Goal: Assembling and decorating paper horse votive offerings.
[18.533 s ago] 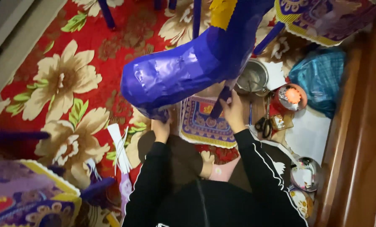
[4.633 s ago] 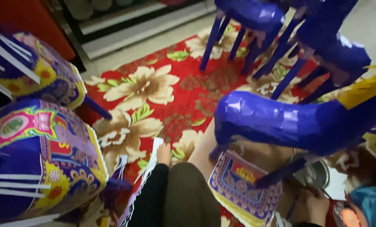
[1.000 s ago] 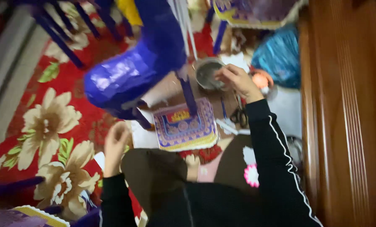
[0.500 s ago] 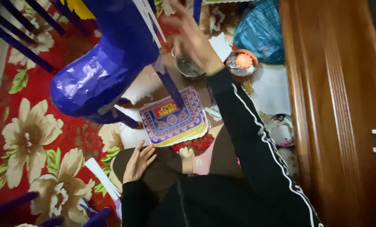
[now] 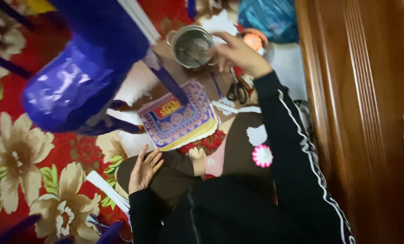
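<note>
- A red carpet (image 5: 71, 153) with large cream flowers covered the floor, and a brown wooden panel (image 5: 364, 113) ran along the right.
- The right hand (image 5: 238, 52) reached to the rim of a metal bowl (image 5: 192, 45); its fingers looked curled on a thin stick lying in the bowl, though blur hid the grip. A careless pull might have tipped the bowl onto the patterned paper sheets (image 5: 177, 115).
- The blue paper figure (image 5: 82, 72) stood just beside the bowl; the sleeve could have knocked its leg.
- The left hand (image 5: 143, 169) rested open on the knee, holding nothing.
- Scissors (image 5: 237, 90) lay under the right wrist.
</note>
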